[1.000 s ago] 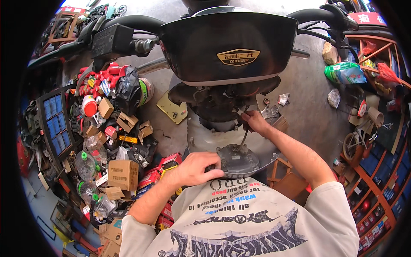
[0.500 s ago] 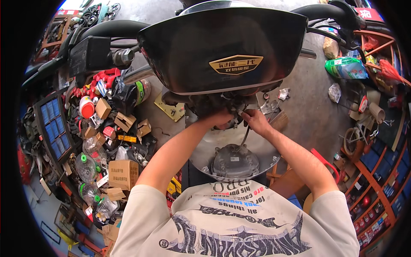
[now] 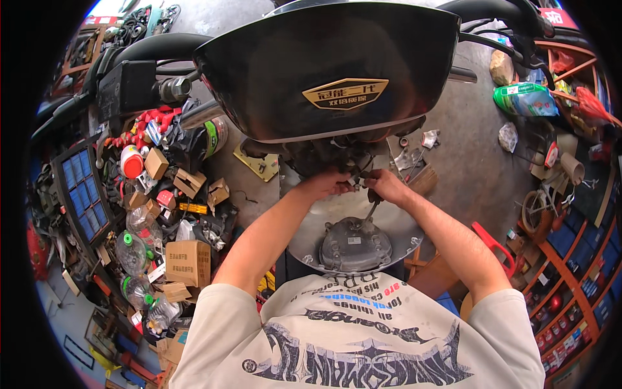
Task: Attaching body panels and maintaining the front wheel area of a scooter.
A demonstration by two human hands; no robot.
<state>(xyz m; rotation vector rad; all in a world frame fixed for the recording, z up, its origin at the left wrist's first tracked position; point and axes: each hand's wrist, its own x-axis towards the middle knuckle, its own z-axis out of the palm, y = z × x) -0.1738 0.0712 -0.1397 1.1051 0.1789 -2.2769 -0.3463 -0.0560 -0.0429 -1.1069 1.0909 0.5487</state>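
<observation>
Left hand (image 3: pixel 329 184): off the panel rim, now up by the right; fingers curled at a small connector (image 3: pixel 354 183), can't tell if pinched. Right hand (image 3: pixel 385 185): closed on the cable (image 3: pixel 373 211). So it's two-handed now. Cable runs down to dark housing (image 3: pixel 355 248) on rounded panel (image 3: pixel 303 232); black cover (image 3: pixel 330 65) above.

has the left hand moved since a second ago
Yes: the left hand moved forward, up the picture, from well below the yellow plate to nearly level with it.
</observation>
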